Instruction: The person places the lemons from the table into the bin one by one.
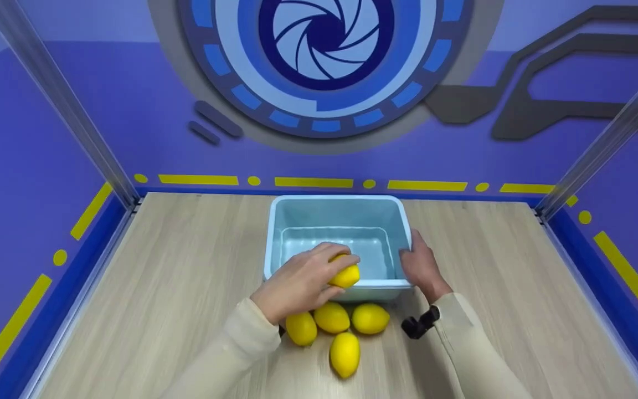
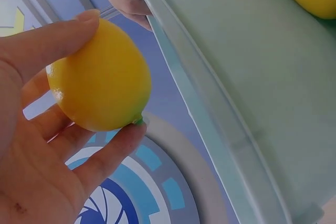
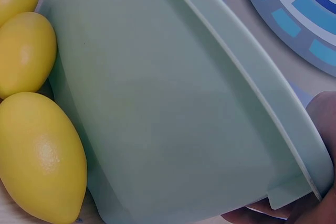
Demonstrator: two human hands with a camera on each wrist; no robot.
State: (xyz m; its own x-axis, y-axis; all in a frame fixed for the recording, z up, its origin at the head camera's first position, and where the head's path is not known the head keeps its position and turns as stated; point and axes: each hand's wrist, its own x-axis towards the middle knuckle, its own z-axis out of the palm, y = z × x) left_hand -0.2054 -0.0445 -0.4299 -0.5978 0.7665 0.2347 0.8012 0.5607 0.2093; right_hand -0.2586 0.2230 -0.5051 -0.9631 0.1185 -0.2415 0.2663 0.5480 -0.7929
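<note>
My left hand (image 1: 303,280) grips a yellow lemon (image 1: 345,272) between thumb and fingers, over the near rim of a pale blue plastic bin (image 1: 272,238). In the left wrist view the held lemon (image 2: 102,77) shows its greenish tip by a fingertip, above the bin's rim. My right hand (image 1: 423,266) holds the bin's right side at the rim, its fingers partly hidden behind the wall. Several more lemons lie on the table in front of the bin, among them a right one (image 1: 370,318) and a nearest one (image 1: 345,355). No lemon shows inside the bin.
The wooden table (image 1: 186,277) carries the bin near its back edge. A blue and purple printed wall (image 1: 324,160) rises behind, with side panels and metal posts (image 1: 601,133) at the corners. Black wrist gear (image 1: 421,323) sits at the right cuff.
</note>
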